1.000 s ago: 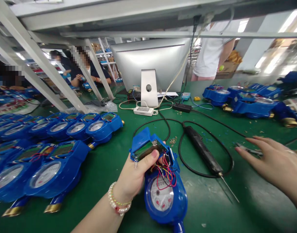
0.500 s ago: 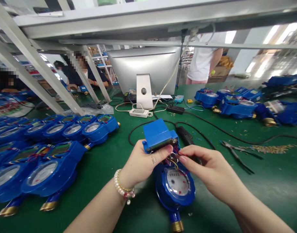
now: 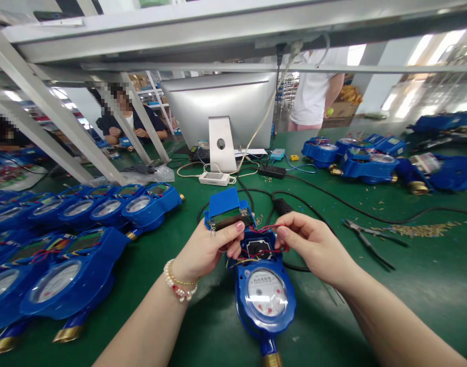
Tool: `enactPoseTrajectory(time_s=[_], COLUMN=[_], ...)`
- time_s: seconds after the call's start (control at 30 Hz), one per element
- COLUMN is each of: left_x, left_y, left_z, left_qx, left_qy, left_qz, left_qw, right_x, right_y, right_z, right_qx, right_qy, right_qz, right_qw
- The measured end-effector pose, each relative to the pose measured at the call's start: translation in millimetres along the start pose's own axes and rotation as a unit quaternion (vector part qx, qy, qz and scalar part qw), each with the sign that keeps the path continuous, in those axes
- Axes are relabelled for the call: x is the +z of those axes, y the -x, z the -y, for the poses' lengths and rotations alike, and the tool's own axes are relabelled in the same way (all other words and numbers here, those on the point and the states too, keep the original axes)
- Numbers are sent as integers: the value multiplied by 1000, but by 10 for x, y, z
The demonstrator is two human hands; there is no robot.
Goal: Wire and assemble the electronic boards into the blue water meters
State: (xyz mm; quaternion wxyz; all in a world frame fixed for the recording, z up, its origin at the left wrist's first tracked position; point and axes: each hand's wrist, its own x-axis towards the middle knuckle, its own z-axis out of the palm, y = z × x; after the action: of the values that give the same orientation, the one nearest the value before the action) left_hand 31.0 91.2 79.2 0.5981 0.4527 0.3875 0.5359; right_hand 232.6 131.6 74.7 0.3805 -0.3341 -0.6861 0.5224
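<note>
From my end, I have the meter (image 3: 266,294) on the counter (image 3: 212,331), dial up and brass end towards the near edge, midway between my two arms. The left hand (image 3: 202,248) is pinched round the board (image 3: 231,220), thumb over its near edge, holding it tipped above the far end of the meter with the blue lid (image 3: 223,201) standing behind. The right hand (image 3: 313,244) has thumb and fingertips drawn together on thin red wires (image 3: 270,227) just over the uncovered compartment; its other fingers are curled in. I can't make out the wire tips behind those fingertips.

To spread these wires well, I'd want a light pinch and short sideways moves, with slack left towards the board so no joint takes the pull. The left thumb does best on the board's edge, off the spring (image 3: 213,231) beside it. The loop lying across the black part (image 3: 259,248) could get trapped under the board, so I'd judge it worth easing aside. The cutters (image 3: 365,235) lie well apart on the right.
</note>
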Motion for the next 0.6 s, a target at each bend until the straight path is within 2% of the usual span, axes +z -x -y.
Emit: enactPoseTrajectory(time_s=[0.17, 0.33, 0.6], left_x=[-28, -54, -32], left_y=[22, 49, 108], left_z=[11, 28, 70], left_qx=[-18, -27, 41], left_qy=[3, -54, -143], left_qz=[0, -12, -80], left_qw=[1000, 998, 986], right_x=[-12, -28, -47], right_y=[-115, -143, -158], right_z=[-100, -144, -46], right_qx=[-35, -61, -89], right_qy=[32, 90, 158], right_qz=[-1, -4, -16], right_qw=[999, 994, 983])
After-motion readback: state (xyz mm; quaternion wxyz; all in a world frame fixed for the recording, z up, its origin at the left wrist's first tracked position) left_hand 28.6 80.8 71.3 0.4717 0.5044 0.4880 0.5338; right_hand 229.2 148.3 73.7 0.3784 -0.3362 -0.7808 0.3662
